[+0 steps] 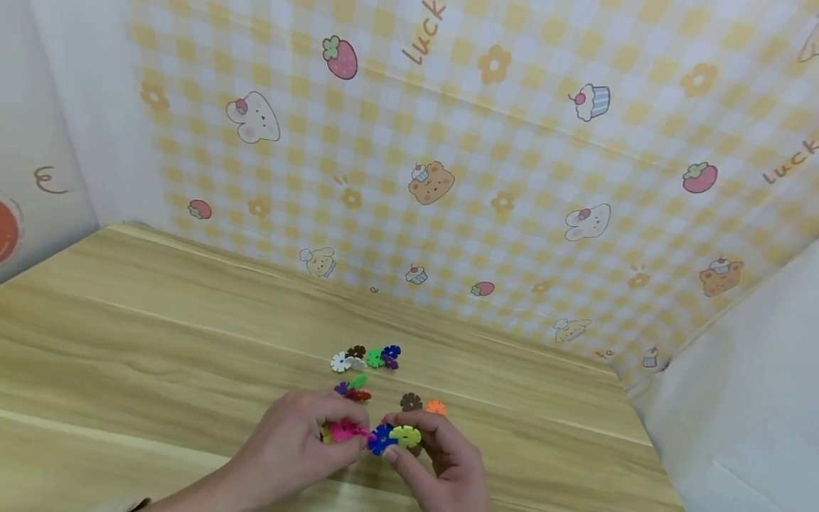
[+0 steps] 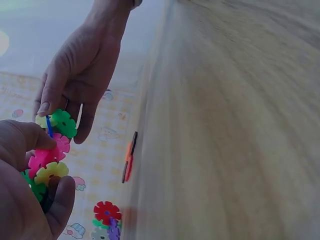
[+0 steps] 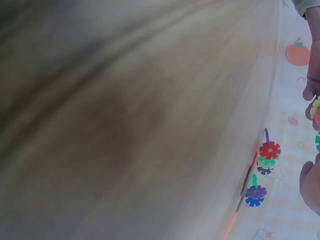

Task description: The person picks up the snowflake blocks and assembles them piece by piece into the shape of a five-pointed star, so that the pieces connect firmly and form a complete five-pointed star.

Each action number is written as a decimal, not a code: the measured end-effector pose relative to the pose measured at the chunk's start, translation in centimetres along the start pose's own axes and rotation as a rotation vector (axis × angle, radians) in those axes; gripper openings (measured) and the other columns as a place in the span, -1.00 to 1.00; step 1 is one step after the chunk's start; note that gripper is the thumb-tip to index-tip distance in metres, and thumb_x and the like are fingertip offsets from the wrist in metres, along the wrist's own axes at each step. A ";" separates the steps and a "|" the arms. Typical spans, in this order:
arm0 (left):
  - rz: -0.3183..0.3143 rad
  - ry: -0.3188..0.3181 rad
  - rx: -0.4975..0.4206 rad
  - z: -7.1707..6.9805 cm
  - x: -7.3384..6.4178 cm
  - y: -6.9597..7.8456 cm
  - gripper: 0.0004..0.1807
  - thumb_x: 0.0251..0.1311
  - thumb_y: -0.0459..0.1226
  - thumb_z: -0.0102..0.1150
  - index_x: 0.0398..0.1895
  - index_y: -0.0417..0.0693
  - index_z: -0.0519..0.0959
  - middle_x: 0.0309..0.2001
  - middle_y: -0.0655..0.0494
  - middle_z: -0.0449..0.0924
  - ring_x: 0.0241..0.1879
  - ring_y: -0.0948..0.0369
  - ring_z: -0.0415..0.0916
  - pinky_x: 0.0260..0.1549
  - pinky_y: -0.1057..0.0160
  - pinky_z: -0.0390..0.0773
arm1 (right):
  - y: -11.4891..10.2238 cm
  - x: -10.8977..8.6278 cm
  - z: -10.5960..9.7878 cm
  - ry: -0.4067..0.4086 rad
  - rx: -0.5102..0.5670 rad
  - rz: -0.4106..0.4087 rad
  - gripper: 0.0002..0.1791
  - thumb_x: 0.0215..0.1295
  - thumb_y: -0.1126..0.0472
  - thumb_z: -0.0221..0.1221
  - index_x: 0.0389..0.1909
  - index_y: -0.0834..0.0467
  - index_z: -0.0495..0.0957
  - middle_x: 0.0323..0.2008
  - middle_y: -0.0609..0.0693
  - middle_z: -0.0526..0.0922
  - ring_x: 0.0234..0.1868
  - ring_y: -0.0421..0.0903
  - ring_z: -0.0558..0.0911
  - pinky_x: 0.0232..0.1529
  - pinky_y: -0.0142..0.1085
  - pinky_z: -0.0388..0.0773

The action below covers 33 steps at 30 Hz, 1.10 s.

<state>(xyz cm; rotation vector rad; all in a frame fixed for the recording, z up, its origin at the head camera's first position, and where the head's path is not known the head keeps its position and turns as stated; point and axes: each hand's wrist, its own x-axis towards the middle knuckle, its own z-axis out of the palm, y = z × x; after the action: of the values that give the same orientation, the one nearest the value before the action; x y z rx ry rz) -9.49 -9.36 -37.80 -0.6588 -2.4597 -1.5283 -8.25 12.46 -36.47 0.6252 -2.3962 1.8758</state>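
Disc chain (image 1: 382,439) before clusters (image 1: 375,358) on table (image 1: 160,341)

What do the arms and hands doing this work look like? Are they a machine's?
No, they are a person's, with no cables or machine parts in sight. The left hand and right hand are bare, without gloves. A pale sleeve with a dark edge covers part of the left arm. Whether the right arm has a sleeve is unclear.

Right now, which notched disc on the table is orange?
The rightmost disc in the head view, just beyond the right hand; no other disc showing is orange.
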 end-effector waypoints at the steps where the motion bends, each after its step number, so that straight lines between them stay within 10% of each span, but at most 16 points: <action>1: -0.012 -0.006 -0.012 0.0 0.0 0.0 -0.84 0.09 -0.24 0.47 -0.31 0.28 0.76 -0.35 0.47 0.64 -0.41 0.49 0.41 -0.52 0.40 0.44 | 0.1 0.0 0.1 0.001 0.001 0.000 -0.69 0.27 0.34 0.35 0.02 0.11 0.63 0.01 0.09 0.76 0.00 -0.12 0.72 -0.11 -0.25 0.70; 14: -0.188 -0.035 -0.063 -0.5 -0.3 0.7 -0.87 0.18 -0.09 0.46 -0.30 0.46 0.71 -0.24 0.48 0.70 -0.25 0.39 0.53 -0.59 0.35 0.43 | -0.3 0.3 -0.3 -0.040 0.076 0.086 -0.44 0.24 0.38 0.37 0.26 0.14 0.50 0.11 0.25 0.68 0.03 -0.11 0.73 -0.04 -0.21 0.70; 24: -0.142 -0.026 -0.055 -0.9 -0.3 0.8 -0.84 0.17 0.05 0.46 -0.26 0.38 0.67 -0.30 0.50 0.66 -0.25 0.40 0.55 -0.30 0.35 0.52 | 0.0 0.3 -1.4 -0.008 0.089 0.233 -0.27 0.29 0.32 0.32 0.46 0.15 0.27 0.19 0.26 0.55 0.10 -0.01 0.65 0.09 -0.25 0.63; 29: -0.188 -0.045 -0.086 -1.0 -0.3 0.4 -0.75 0.16 0.06 0.46 -0.30 0.20 0.62 -0.36 0.37 0.62 -0.36 0.40 0.53 -0.42 0.35 0.53 | 1.1 0.8 -2.8 0.130 -0.037 0.283 -0.44 0.34 0.31 0.27 0.33 0.31 0.39 0.09 0.25 0.61 -0.02 -0.01 0.67 -0.09 -0.30 0.65; 33: -0.138 -0.031 -0.117 -1.2 -0.4 0.0 -0.58 0.21 -0.04 0.45 0.04 -0.03 0.65 -0.33 0.28 0.63 -0.38 0.41 0.55 -0.41 0.35 0.59 | 2.1 1.7 -4.1 0.109 -0.200 0.384 -0.50 0.31 0.28 0.29 0.23 0.36 0.47 -0.01 0.17 0.64 -0.12 -0.07 0.66 -0.22 -0.29 0.64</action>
<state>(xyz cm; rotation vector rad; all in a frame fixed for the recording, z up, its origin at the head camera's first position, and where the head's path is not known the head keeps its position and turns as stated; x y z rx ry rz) -9.20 -10.49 -37.40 -0.5453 -2.5005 -1.7363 -11.35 16.24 -36.86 0.0481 -2.7313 1.6931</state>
